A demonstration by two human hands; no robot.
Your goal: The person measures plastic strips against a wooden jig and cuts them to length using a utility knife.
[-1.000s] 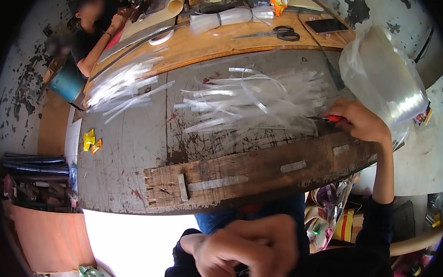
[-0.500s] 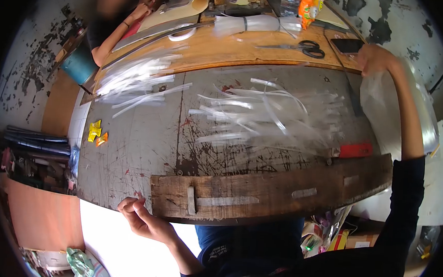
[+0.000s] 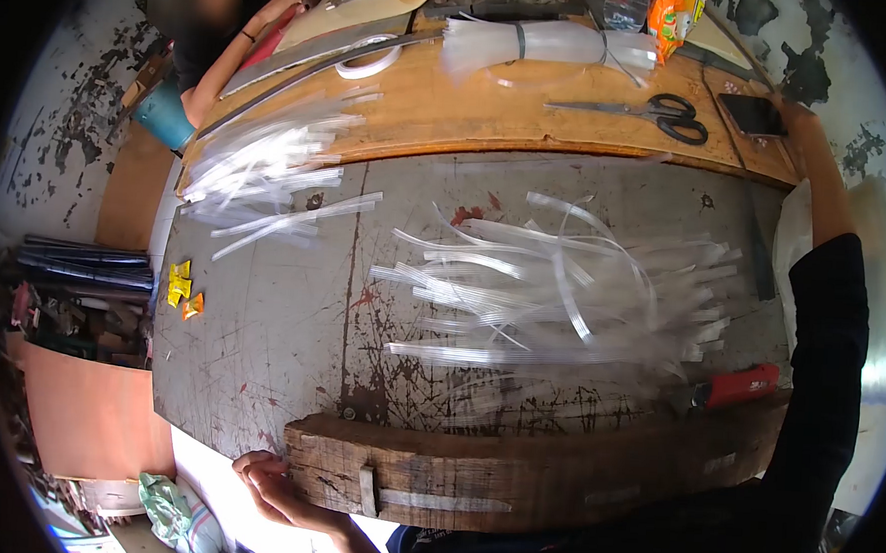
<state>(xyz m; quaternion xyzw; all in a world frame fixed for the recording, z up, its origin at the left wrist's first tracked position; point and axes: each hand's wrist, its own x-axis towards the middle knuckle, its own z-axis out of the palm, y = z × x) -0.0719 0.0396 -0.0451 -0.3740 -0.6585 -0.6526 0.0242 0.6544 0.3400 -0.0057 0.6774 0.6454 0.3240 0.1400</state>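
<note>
My left hand (image 3: 274,486) is by the left end of a worn wooden board (image 3: 552,483), its fingers curled together and nothing visible in them. My right hand (image 3: 794,123) reaches to the far right, beside a dark phone (image 3: 752,114). Its fingers are blurred and partly hidden, so I cannot tell whether it grips the phone. Clear plastic strips (image 3: 523,271) lie loosely on the grey tabletop (image 3: 258,357). A red-handled cutter (image 3: 741,386) rests just behind the board, near its right end.
Another pile of strips (image 3: 258,167) is at the back left, above yellow wrapped sweets (image 3: 179,283). Black scissors (image 3: 662,113), a tied plastic bundle (image 3: 545,50) and a tape roll (image 3: 368,57) lie on the wooden table. A co-worker's arm (image 3: 223,70) shows at the far left.
My view has shifted, so the tabletop and board appear lower. My right hand has moved from the phone's lower right to its right edge. My left hand stays near the board's left end.
</note>
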